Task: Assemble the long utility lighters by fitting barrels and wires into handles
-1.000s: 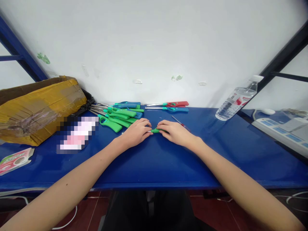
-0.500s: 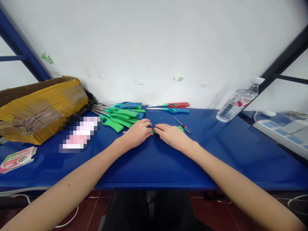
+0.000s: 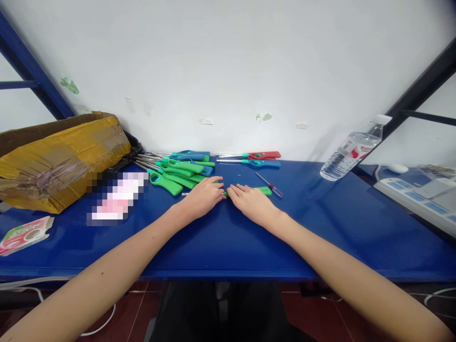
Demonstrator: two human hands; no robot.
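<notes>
Head view: left hand (image 3: 202, 197) and right hand (image 3: 254, 204) closed on a green lighter (image 3: 265, 191). Screwdriver (image 3: 276, 190) just right.

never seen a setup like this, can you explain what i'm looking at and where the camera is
There is no robot: a person works bare-handed, and the camera, worn on the head, looks forward and down. The left hand and right hand hold what looks like a green lighter between them, partly hidden by the fingers. On the blue table lie a pile of similar lighters at left, a red one and a blue one near the wall, and a screwdriver. A taped box and a water bottle stand at either side.
</notes>
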